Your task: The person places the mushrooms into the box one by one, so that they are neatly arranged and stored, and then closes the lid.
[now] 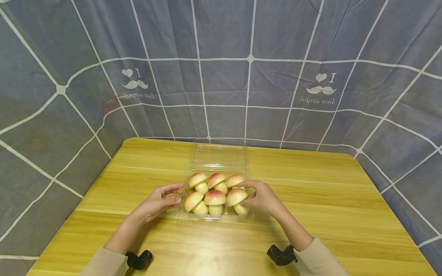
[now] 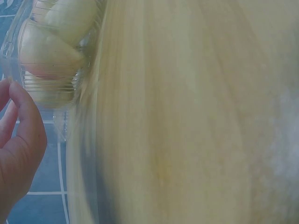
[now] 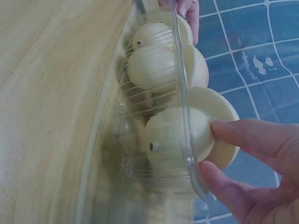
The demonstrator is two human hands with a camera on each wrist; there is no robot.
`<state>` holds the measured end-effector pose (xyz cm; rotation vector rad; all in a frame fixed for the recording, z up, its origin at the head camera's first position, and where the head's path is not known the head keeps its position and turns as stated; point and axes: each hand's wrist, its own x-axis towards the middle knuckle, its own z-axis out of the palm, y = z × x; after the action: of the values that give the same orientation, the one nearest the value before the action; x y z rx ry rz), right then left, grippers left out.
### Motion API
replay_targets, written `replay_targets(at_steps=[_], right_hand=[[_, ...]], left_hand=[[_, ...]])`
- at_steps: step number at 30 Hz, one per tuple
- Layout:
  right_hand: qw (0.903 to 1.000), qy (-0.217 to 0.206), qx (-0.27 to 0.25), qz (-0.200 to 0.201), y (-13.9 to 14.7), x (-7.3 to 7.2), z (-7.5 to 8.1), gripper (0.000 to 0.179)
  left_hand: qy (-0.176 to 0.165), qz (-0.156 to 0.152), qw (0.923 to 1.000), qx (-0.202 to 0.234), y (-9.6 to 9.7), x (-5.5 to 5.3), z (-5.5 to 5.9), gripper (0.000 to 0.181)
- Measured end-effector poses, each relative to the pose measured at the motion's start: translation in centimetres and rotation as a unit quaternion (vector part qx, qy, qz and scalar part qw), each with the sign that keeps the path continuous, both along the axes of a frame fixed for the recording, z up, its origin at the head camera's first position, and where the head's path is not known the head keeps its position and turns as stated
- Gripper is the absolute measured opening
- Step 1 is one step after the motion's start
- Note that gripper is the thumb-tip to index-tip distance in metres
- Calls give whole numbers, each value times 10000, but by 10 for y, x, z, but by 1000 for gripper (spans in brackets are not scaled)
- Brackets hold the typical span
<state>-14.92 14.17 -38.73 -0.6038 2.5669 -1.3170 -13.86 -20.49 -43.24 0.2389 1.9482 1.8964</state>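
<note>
A clear plastic box [image 1: 221,217] holds several mushroom-shaped pieces in two rows. Each has a pale yellow round base and a half-dome cap, several blushed red. My right hand [image 1: 261,197] is at the front right piece [image 1: 236,197], index finger behind its cap and thumb on the near side. In the right wrist view one fingertip touches its pale base [image 3: 175,137] and another lies by the box rim. On the other side, my left hand [image 1: 160,199] is at the box's left edge, thumb and index fingertips by the rim. It holds none of the pieces.
The box's hinged clear lid [image 1: 219,155] lies back toward the far side of the wooden table [image 1: 304,180]. A grey-blue curtain [image 1: 224,84] with white lines hangs around the table. Black devices [image 1: 139,260] are strapped at both wrists.
</note>
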Motion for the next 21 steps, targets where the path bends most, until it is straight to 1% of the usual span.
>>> replay_targets(at_steps=[4,12,17,21], right_hand=[[9998,82,-24,199,0,-1,-3,42],[9995,202,50,235,0,-1,-3,42],[9984,427,231,303,-1,-1,-3,41],[9971,618,366,262,-3,-1,-4,39]], left_hand=[[-23,22,10000,-42,0,0,0,61],[-8,12,10000,-78,0,-1,0,61],[-16,-2,10000,-95,-1,-1,0,61],[-32,9,10000,-68,0,-1,0,60]])
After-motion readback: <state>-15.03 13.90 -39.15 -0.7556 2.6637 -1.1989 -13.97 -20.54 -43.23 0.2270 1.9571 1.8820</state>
